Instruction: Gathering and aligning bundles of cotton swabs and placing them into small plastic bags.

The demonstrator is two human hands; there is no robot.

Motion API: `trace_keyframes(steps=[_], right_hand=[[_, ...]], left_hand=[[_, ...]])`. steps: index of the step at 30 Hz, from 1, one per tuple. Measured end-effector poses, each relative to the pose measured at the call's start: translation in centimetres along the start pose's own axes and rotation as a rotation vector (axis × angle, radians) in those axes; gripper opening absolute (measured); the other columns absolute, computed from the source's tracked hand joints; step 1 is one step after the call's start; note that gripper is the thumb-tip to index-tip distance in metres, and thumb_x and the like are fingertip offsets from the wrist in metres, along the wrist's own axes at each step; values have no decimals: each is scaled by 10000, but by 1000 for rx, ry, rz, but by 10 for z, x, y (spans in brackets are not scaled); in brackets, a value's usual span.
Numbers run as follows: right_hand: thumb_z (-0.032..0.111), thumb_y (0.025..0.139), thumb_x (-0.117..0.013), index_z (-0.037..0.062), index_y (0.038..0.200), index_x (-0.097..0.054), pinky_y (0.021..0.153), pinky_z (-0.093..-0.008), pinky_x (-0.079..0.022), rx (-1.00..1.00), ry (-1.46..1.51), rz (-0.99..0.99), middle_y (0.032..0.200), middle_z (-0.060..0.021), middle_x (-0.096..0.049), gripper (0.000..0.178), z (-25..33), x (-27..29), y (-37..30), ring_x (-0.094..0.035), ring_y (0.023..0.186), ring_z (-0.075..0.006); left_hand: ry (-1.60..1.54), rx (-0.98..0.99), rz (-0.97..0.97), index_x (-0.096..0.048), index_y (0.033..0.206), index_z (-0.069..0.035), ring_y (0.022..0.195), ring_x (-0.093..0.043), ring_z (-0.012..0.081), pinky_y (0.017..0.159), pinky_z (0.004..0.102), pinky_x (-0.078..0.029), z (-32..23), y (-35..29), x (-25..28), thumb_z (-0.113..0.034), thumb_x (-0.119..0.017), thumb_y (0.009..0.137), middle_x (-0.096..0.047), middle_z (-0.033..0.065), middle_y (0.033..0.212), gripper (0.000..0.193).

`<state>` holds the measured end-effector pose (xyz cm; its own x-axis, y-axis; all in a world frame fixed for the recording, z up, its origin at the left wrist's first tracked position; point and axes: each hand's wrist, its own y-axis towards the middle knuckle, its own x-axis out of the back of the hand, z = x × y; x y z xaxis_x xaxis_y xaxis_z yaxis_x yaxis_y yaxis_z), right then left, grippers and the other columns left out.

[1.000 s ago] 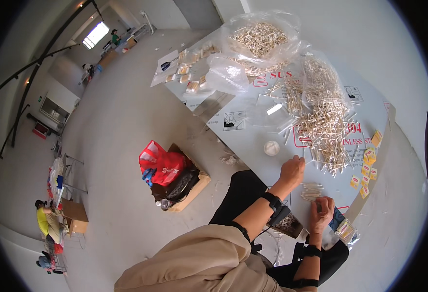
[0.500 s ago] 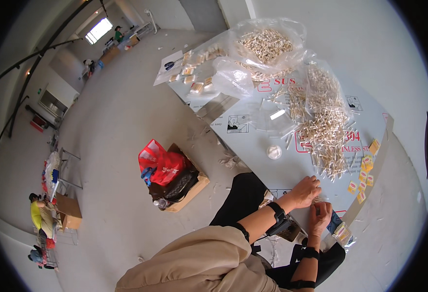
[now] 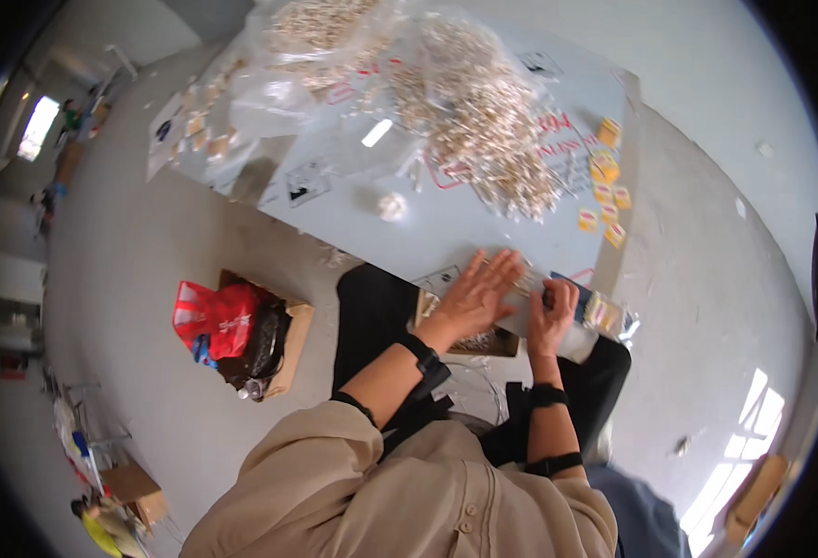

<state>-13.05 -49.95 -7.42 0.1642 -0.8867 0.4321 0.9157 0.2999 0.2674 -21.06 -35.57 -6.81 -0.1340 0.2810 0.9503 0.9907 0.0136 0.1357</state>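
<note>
My left hand (image 3: 483, 293) lies at the table's near edge, palm down, with its fingers stretched out. Beside it, my right hand (image 3: 552, 314) is curled closed at the end of a small bundle of cotton swabs (image 3: 523, 283), which is blurred and partly hidden between the two hands. A large loose heap of cotton swabs (image 3: 497, 139) spreads over the grey printed table covering (image 3: 372, 237) beyond my hands. Clear packs of swabs (image 3: 602, 313) rest at the table corner next to my right hand.
Several yellow labels (image 3: 604, 169) lie along the right edge. A small round white thing (image 3: 392, 206) and clear bags of swabs (image 3: 321, 33) are on the table. A cardboard box (image 3: 290, 344) with a red bag (image 3: 214, 318) stands on the floor at left. An open box (image 3: 483, 341) sits below the table edge.
My view has swung, so the table sits higher and farther left. My left hand has gone from closed fingers to a flat, stretched-out hand; the right stays curled.
</note>
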Motion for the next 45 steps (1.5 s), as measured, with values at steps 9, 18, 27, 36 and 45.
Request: trace_keyframes(steps=[9,18,27,36,45], right_hand=[[113,906,-566,28,1222,-547,1033,-339,-361,-139,468,-81,1351,-135,-460,328,-8,6,19,-450,1246,-253],[77,737,-667,41,1212,-544,1011,-422,-379,182,-139,97,1290,-157,-505,492,-14,1,32,-469,1176,-355],[117,720,-648,131,803,-644,768,-406,-416,290,-295,209,907,-33,-604,84,-16,-8,46,-548,901,-270],[4,785,-545,33,1159,-529,943,-429,-436,149,-50,50,1187,-161,-559,375,-9,-8,25,-512,1104,-372],[117,843,-569,16,1261,-479,1039,-461,-355,239,-289,113,1337,-188,-454,439,-7,-10,9,-421,1228,-401]], left_hand=[[-403,244,-449,-381,1357,9,1330,-313,368,1109,459,-241,21,13,-12,-173,-607,829,-347,172,1439,602],[-112,42,-17,-368,1394,-40,1398,-227,316,1139,477,-169,-5,28,9,-320,-677,790,-256,154,1503,735],[-109,92,-160,-290,1434,-37,1416,-193,304,1144,496,-131,-15,22,-6,-282,-644,823,-221,148,1524,748],[21,191,-110,-319,1427,-44,1426,-179,285,1142,526,-84,-17,40,-17,-398,-550,868,-257,156,1514,701],[63,174,-82,-357,1382,-12,1401,-206,327,1138,541,-107,-15,37,-20,-328,-524,865,-325,165,1452,629]])
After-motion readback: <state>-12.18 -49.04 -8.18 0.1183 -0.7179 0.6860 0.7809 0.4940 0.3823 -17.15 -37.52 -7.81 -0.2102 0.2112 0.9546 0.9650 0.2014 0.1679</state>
